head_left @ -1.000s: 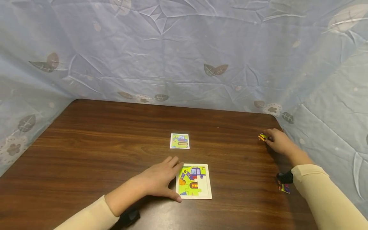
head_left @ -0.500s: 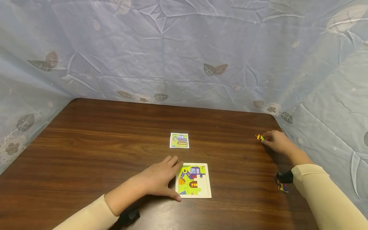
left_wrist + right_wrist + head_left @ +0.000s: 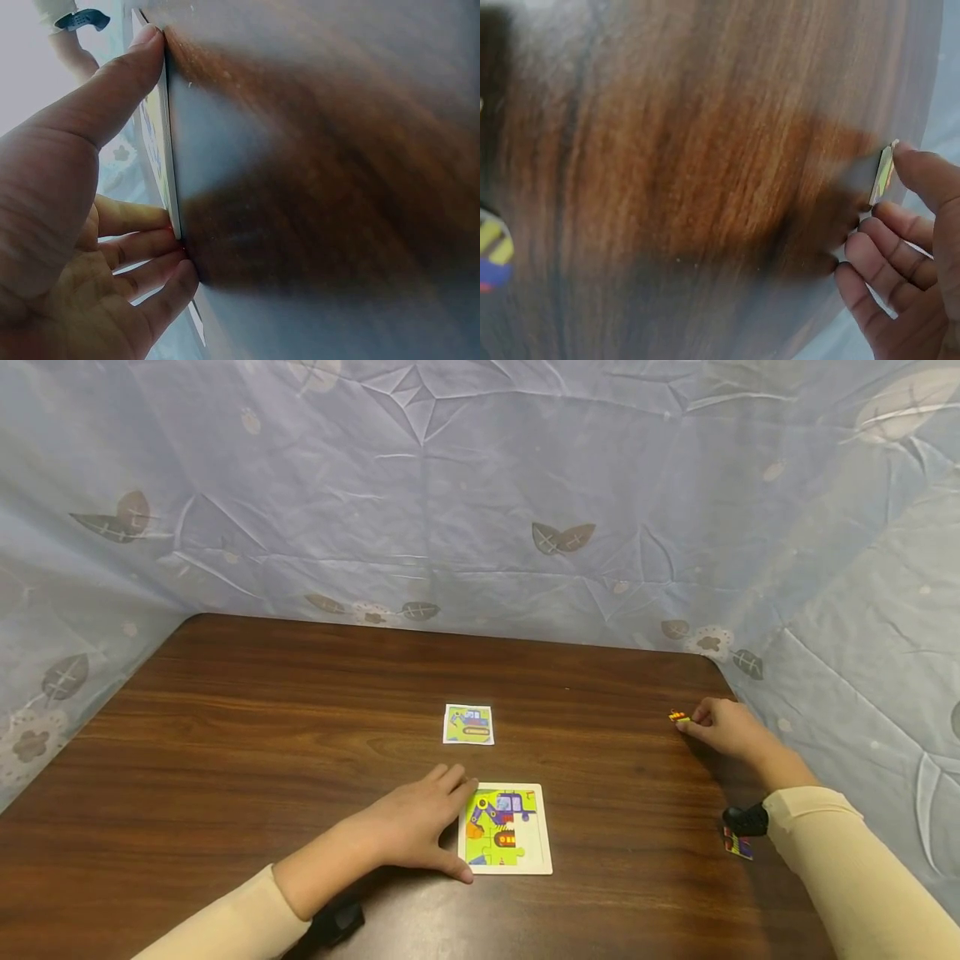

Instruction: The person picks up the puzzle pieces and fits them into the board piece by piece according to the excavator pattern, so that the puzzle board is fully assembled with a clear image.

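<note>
My left hand [image 3: 412, 822] rests along the left side of a square puzzle board [image 3: 546, 839], partly filled with an excavator picture. Its thumb touches the near left corner and its fingers the far left corner, as the left wrist view also shows [image 3: 112, 277]. The board's right and lower right part is bare. At the table's far right, my right hand [image 3: 723, 727] pinches a small yellow, red and green puzzle piece [image 3: 678, 717] between thumb and fingers. In the right wrist view that piece [image 3: 883, 174] stands tilted, edge toward the camera.
A small picture card [image 3: 468, 725] of an excavator lies behind the board. Another puzzle piece [image 3: 738, 845] lies under my right wrist, partly hidden by the black wrist camera [image 3: 745, 820]. A patterned cloth [image 3: 480, 510] hangs around the wooden table [image 3: 262, 735].
The puzzle piece has turned within my right fingers, and its tilt differs from before. My right hand stays near the same spot. The left hand and board stay put.
</note>
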A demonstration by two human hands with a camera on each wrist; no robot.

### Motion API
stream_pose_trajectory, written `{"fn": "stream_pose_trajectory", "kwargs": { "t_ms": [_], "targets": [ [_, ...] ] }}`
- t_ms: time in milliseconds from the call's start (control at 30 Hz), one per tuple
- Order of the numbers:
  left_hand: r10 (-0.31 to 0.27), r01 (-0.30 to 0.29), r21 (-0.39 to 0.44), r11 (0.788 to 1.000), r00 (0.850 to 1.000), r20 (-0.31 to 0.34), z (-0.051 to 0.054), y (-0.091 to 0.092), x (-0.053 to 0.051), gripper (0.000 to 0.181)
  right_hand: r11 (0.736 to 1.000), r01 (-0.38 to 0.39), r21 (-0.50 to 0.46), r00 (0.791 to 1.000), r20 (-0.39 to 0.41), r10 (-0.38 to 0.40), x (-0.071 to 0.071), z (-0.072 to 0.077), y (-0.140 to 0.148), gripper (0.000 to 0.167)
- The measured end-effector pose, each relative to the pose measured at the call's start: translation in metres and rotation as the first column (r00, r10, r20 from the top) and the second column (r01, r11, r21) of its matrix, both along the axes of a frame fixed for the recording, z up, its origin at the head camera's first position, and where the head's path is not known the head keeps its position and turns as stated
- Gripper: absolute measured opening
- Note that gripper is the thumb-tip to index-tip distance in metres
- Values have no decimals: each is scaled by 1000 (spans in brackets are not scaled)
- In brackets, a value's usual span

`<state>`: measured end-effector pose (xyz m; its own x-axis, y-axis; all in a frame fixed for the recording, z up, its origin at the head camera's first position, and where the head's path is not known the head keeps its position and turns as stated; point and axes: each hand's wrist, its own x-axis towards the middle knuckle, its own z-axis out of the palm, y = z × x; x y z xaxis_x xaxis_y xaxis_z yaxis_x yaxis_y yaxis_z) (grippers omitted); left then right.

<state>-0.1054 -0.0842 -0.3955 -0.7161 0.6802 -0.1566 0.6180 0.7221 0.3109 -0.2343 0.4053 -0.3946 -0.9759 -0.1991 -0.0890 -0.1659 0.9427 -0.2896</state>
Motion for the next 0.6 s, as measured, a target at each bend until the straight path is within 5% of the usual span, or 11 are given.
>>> {"fn": "stream_pose_trajectory", "kwargs": {
  "t_ms": [233, 600],
  "targets": [
    [1, -1, -10, 1000, 1000, 0, -1, -1, -1, 112, 993, -117, -28, 993, -36, 116, 0, 1, 1, 39],
    [1, -1, -6, 1000, 1000, 2, -1, -1, 0, 112, 991, -133, -2, 990, -43, 133, 1, 1, 2, 22]
  ]
}}
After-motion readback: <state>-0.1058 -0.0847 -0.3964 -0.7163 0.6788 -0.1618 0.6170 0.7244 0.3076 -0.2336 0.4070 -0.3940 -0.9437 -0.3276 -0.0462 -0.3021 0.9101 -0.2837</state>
